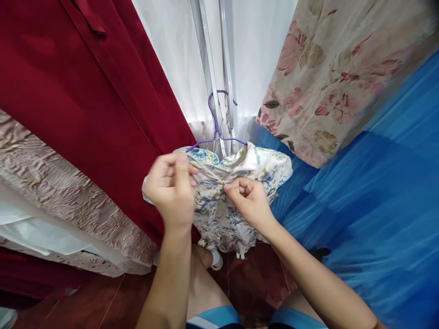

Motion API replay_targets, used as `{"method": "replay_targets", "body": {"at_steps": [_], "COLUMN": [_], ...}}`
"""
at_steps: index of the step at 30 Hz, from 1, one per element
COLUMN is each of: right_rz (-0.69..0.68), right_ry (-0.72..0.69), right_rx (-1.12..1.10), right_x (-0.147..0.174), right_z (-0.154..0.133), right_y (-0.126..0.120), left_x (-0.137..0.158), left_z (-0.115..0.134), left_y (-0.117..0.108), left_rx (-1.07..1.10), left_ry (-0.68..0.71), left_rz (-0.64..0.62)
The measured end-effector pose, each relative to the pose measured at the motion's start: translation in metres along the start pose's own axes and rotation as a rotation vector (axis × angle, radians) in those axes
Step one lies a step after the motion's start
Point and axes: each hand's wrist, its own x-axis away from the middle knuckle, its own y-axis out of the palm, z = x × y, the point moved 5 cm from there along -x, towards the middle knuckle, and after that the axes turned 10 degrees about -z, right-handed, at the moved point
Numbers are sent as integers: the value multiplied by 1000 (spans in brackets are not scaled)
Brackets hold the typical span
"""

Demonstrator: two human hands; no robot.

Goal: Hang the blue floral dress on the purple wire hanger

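A floral garment (219,208) in white, blue and yellow hangs in front of me on a purple clothes hanger (216,119). Thin pale tie strings (210,173) run across its neckline and meet at a small knot or gather near the middle. My left hand (171,183) is closed in a pinch on the strings at the upper left, slightly blurred. At the gathered point, my right hand (248,196) pinches the strings between thumb and index finger. The other fingers of the right hand are curled in.
Pale metal rails (224,68) rise behind the hanger, before white fabric. A dark red garment (103,91) and textured pinkish fabric (68,192) hang at left. Floral beige cloth (329,87) and blue tulle (377,192) hang at right. Below lies a reddish tiled floor (247,274).
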Motion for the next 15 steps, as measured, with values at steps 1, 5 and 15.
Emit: {"method": "replay_targets", "body": {"at_steps": [1, 5, 15], "right_rz": [-7, -6, -101], "right_ry": [24, 87, 199], "right_rx": [7, 16, 96], "right_x": [4, 26, 55], "right_z": [7, 28, 56], "right_y": [-1, -6, 15], "left_x": [-6, -26, 44], "left_z": [0, -23, -185], "left_y": [-9, -56, -86], "left_rx": [10, 91, 656], "left_ry": [17, -14, -880], "left_rz": [53, 182, 514]}}
